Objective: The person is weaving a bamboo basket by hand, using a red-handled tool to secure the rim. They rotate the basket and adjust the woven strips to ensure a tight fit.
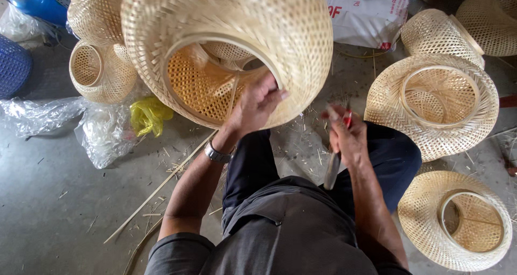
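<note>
Bamboo shade [226, 43] gripped at its rim by my left hand [257, 104], right hand [347, 138] fisted round a knife [332, 167]; trimming stage, I judge, blade to rim next.

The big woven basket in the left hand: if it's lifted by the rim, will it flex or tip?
The big woven basket is probably light, being open lattice weave. The left hand grips its hooped rim, likely the stiffest part. Its rounded body would probably roll if set down.
</note>
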